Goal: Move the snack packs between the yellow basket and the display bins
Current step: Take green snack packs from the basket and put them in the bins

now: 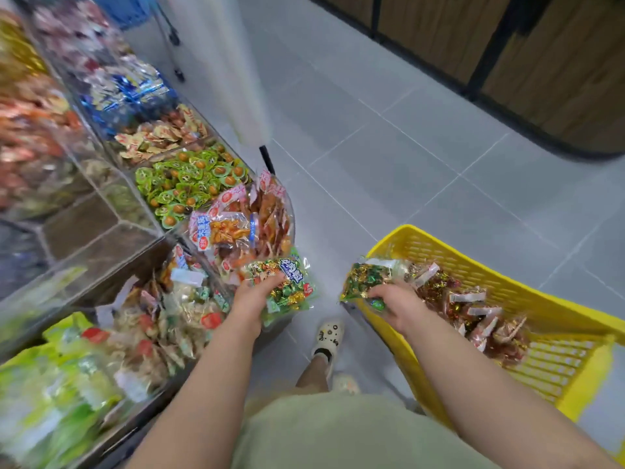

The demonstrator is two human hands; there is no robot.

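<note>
Floor (422, 147), one basket (473, 265), two held packs (287, 286) (363, 282)

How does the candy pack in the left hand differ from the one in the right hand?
The left-hand pack shows a blue label; the right-hand pack shows none. The left-hand pack is held beside the display bins, the right-hand pack over the rim of the yellow basket. Both are clear bags of shiny green and gold sweets.
</note>
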